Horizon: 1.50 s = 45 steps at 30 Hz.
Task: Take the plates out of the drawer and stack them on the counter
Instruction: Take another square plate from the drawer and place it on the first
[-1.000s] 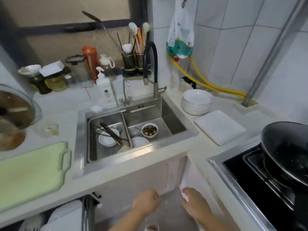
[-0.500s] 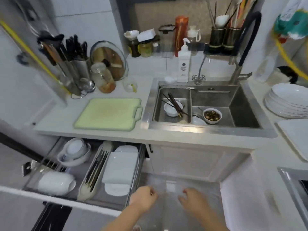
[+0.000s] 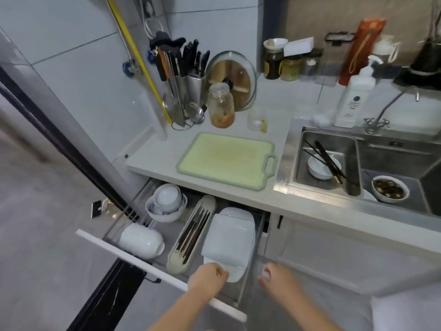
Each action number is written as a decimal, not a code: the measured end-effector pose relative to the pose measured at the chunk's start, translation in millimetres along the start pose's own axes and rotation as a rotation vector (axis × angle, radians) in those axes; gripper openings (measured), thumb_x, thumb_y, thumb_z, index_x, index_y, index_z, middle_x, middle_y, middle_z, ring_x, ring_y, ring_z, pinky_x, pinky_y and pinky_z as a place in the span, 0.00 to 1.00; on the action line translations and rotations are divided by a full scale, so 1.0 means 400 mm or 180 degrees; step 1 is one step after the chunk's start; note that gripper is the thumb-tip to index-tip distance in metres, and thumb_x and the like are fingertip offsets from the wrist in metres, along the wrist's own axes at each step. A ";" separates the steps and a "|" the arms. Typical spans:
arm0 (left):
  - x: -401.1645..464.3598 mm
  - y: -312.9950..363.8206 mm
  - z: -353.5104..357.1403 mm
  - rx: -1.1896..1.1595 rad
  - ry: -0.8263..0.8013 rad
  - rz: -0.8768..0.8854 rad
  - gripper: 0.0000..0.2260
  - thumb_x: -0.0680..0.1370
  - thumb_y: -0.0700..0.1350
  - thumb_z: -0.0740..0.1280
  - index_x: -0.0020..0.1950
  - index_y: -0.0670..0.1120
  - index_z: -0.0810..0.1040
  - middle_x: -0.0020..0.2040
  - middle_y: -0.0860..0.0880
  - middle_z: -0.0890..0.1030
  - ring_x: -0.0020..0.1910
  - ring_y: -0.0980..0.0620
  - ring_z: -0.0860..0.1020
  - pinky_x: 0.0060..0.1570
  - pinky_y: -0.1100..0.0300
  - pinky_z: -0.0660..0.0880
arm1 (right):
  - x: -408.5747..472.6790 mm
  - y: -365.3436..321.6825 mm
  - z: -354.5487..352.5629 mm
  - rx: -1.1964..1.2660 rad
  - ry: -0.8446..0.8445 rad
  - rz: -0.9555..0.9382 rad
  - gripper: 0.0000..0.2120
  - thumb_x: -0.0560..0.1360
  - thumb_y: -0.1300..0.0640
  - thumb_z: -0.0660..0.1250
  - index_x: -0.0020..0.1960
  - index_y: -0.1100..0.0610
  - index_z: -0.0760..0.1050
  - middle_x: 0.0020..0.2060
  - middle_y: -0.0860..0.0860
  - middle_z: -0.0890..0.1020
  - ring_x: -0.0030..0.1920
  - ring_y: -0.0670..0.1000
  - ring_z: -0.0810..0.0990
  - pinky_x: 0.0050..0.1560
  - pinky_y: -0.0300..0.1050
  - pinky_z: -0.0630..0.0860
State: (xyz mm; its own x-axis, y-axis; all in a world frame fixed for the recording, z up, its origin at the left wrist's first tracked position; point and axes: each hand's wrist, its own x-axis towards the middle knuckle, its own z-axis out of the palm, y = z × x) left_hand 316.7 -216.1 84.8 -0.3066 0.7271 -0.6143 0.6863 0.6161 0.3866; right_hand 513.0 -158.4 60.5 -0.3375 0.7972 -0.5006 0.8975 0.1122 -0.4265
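Low in the frame, left hand (image 3: pixel 210 278) curled at the near edge of the white plates (image 3: pixel 230 237), whether gripping them cannot be told; plates stacked in the open drawer (image 3: pixel 152 268), lower centre, right of the chopstick tray (image 3: pixel 191 235); right hand (image 3: pixel 276 279) loosely curled, holding nothing, just right of the drawer; green cutting board (image 3: pixel 226 160) on the counter (image 3: pixel 152 156) above.

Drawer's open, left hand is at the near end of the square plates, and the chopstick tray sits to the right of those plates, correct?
Not quite. The head view shows the chopstick tray to the left of the square plates, between them and the bowls. The drawer is open and the left hand is at the plates' near end.
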 end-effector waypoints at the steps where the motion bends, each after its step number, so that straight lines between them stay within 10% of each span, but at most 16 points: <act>1: 0.019 -0.021 -0.024 -0.0038 -0.0026 0.0003 0.13 0.74 0.59 0.61 0.51 0.54 0.79 0.52 0.54 0.82 0.52 0.52 0.79 0.51 0.59 0.74 | 0.013 -0.027 0.008 0.0011 0.0009 -0.0005 0.09 0.76 0.44 0.60 0.47 0.50 0.71 0.52 0.51 0.79 0.54 0.53 0.78 0.51 0.44 0.71; 9: 0.188 -0.168 -0.151 -0.0121 -0.0194 0.0079 0.12 0.76 0.52 0.60 0.54 0.51 0.80 0.51 0.51 0.83 0.49 0.50 0.80 0.51 0.58 0.76 | 0.125 -0.189 0.119 0.0398 -0.0087 0.0386 0.09 0.76 0.45 0.59 0.41 0.48 0.65 0.39 0.48 0.73 0.52 0.53 0.78 0.42 0.43 0.67; 13: 0.269 -0.204 -0.168 -0.0190 -0.0265 0.0032 0.11 0.76 0.50 0.61 0.52 0.51 0.80 0.51 0.51 0.83 0.50 0.49 0.80 0.50 0.58 0.76 | 0.167 -0.227 0.175 0.0915 0.0022 0.0785 0.16 0.78 0.46 0.61 0.59 0.55 0.71 0.53 0.54 0.80 0.54 0.53 0.78 0.44 0.41 0.67; 26: 0.589 -0.248 0.028 -0.0162 -0.0539 -0.0202 0.16 0.78 0.44 0.61 0.66 0.46 0.69 0.60 0.46 0.78 0.56 0.46 0.77 0.55 0.54 0.76 | 0.413 -0.216 0.413 0.3064 0.0079 0.2540 0.26 0.77 0.54 0.65 0.71 0.64 0.64 0.67 0.61 0.73 0.66 0.60 0.73 0.67 0.50 0.69; 30: 0.659 -0.261 0.068 -0.0141 -0.0375 -0.0297 0.20 0.78 0.43 0.61 0.70 0.45 0.64 0.61 0.42 0.74 0.57 0.43 0.76 0.52 0.52 0.75 | 0.480 -0.195 0.497 0.3616 0.0177 0.2873 0.25 0.75 0.56 0.67 0.68 0.65 0.66 0.60 0.64 0.78 0.54 0.55 0.75 0.46 0.46 0.72; 36: 0.726 -0.269 0.104 -0.0270 -0.0486 -0.0364 0.17 0.78 0.44 0.62 0.67 0.44 0.68 0.56 0.44 0.78 0.47 0.47 0.76 0.44 0.58 0.72 | 0.547 -0.190 0.554 0.4633 0.0784 0.3099 0.06 0.77 0.62 0.64 0.42 0.62 0.74 0.42 0.61 0.79 0.44 0.58 0.78 0.47 0.54 0.76; 45: 0.727 -0.280 0.096 -0.0805 -0.0383 -0.0377 0.10 0.76 0.39 0.64 0.57 0.41 0.76 0.50 0.41 0.80 0.49 0.41 0.79 0.49 0.44 0.80 | 0.559 -0.220 0.539 0.5508 0.1766 0.3218 0.10 0.78 0.69 0.59 0.59 0.71 0.70 0.56 0.67 0.78 0.47 0.60 0.79 0.51 0.54 0.77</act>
State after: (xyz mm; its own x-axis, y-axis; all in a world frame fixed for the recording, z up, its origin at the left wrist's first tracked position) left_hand 176.2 -85.4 -163.5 -0.2840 0.6139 -0.7365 0.4599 0.7612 0.4572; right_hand 297.2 -118.0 -176.4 0.3895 0.2986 -0.8713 -0.5713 -0.6637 -0.4829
